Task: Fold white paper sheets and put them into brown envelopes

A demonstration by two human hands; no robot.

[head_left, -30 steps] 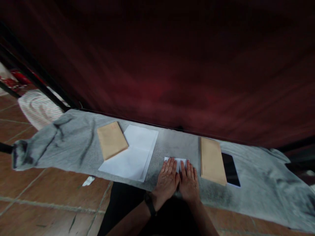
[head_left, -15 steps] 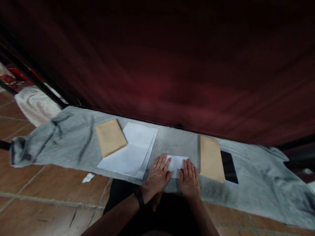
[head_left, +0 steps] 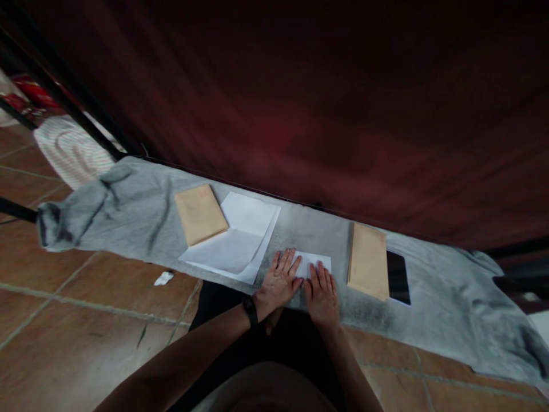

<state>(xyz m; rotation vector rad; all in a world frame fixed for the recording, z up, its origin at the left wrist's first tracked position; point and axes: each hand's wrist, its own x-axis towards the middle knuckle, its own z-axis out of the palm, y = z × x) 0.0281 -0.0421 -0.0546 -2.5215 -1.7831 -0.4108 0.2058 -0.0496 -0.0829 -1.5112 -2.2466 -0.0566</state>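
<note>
A small folded white paper (head_left: 315,260) lies flat on the grey cloth in front of me. My left hand (head_left: 279,283) rests palm down with fingers stretched over the paper's left part. Palm down too, my right hand (head_left: 321,294) lies on its near right part, fingers extended. The two thumbs almost meet at the near edge. Both hands hide much of the paper. To the left are larger white sheets (head_left: 244,240), creased, partly under a stack of brown envelopes (head_left: 201,214). Right of my hands lies another stack of brown envelopes (head_left: 368,260).
A dark-screened phone or tablet (head_left: 398,277) lies beside the right envelopes. The grey cloth (head_left: 437,309) covers a long, narrow surface. Behind it hangs a dark red curtain (head_left: 300,126). A crumpled white scrap (head_left: 163,278) is on the tiled floor (head_left: 64,332).
My right hand has slid left and inward across the paper, closer to my left hand. The left hand stays pressed on the paper. The whole view has shifted and tilted slightly.
</note>
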